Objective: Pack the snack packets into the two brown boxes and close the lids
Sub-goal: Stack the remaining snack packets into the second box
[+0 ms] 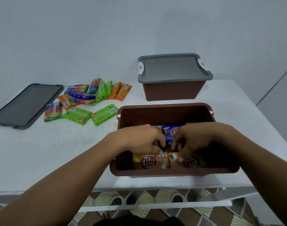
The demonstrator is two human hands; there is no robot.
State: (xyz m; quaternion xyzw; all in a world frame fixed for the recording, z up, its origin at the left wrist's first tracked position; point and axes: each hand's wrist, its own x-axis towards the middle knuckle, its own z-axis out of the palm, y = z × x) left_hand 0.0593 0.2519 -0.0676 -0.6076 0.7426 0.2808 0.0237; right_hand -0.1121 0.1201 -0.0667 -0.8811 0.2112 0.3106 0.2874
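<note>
Two orange packets [149, 162] side by side along the front wall of the near brown box [164, 106], blue packet [169, 132] behind. Left hand [139, 139] and right hand [196, 137] inside, both curled onto the orange pair; pinching or pressing, cannot tell. Mid-packing, seemingly. Next, probably: reach left for the loose packets [84, 101] on the table [41, 152]; grey lid [25, 105] beyond, far brown box [173, 90] already lidded.

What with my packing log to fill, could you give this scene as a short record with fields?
near brown box: open, holds orange packets and a blue packet
far brown box: shut under grey lid
spare lid: flat on table, far left
loose packets: heaped left of near brown box
left hand: inside near brown box, fingers curled, grip unclear
right hand: same
</note>
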